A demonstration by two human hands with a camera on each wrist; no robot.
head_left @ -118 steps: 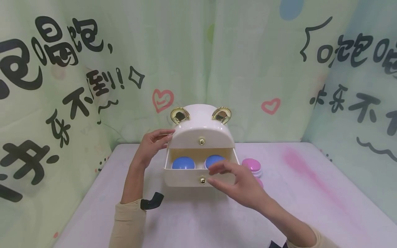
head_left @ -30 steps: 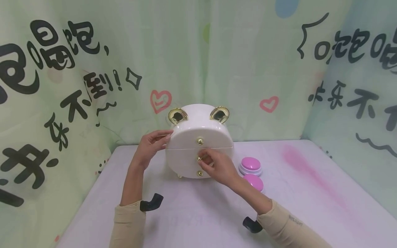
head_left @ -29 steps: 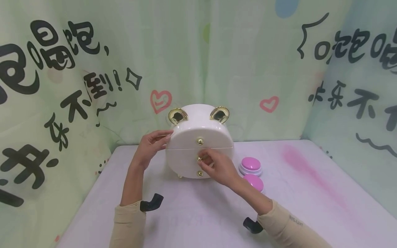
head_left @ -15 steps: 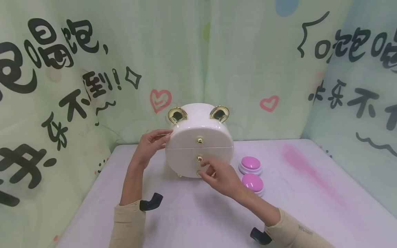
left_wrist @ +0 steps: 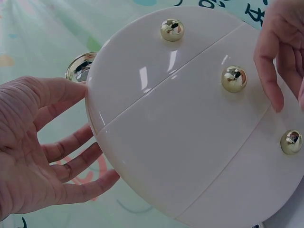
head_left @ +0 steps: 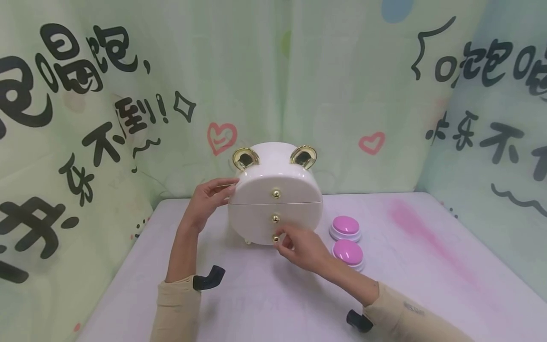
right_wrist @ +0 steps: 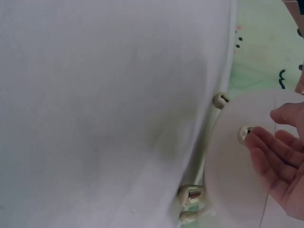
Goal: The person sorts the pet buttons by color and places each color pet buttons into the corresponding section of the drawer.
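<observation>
A glossy white rounded storage box (head_left: 256, 221) with gold-rimmed ears stands at the table's back middle, its drawers pushed in. Gold knobs run down its front: a top knob (left_wrist: 172, 30), a middle knob (left_wrist: 234, 79) and a bottom knob (left_wrist: 291, 142). My left hand (head_left: 207, 204) rests on the box's left side, fingers fairly straight and spread, thumb at the front rim. My right hand (head_left: 305, 249) has thumb and index finger right at the bottom knob in the head view. Both wrist views show these fingertips apart; I cannot tell whether they pinch the knob.
Right of the box, two round containers with pink lids, a rear one (head_left: 345, 228) and a nearer one (head_left: 348, 254), stand close to my right hand. The white table (head_left: 256, 304) has a pink stain (head_left: 414, 225) at right. A printed curtain (head_left: 333, 95) hangs close behind the box.
The drawer with the blue-lidded containers, open about four seconds ago, is now pushed in. My right hand has moved down from the middle knob to the bottom one. My left hand stays put.
</observation>
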